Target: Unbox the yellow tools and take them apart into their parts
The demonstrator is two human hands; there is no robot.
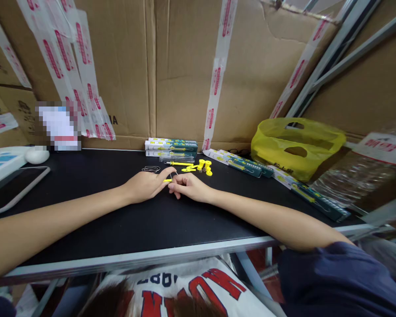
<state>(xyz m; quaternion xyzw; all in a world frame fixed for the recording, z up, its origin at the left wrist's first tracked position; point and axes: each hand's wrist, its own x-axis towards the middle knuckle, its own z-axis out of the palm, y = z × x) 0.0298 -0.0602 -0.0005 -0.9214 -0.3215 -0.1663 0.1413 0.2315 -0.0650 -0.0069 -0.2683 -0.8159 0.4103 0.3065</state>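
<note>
Red-lettered white shirt [193, 269] and a dark blue sleeve [336, 279] fill the foreground as a person works bare-handed at a black worktop [102, 240]. Above the middle of the surface, the left hand [147, 184] and right hand [193, 187] nearly meet, the fingers of each drawn almost together: those of the left grip a small yellow piece [167, 180], those of the right pinch a thin metal wire [176, 171] that shows between the two. Whether wire and yellow piece are joined cannot be told. Just beyond lie bent wires [151, 168], a yellow rod [181, 164] and a cluster of yellow parts [204, 166]. Printed boxes [170, 147] are stacked farther back; more boxes [312, 193] lie at right beside a yellow plastic bag [290, 152] and a large clear bottle [353, 169]. At far left rests a phone [18, 189], before a cardboard [185, 79] backdrop.
</note>
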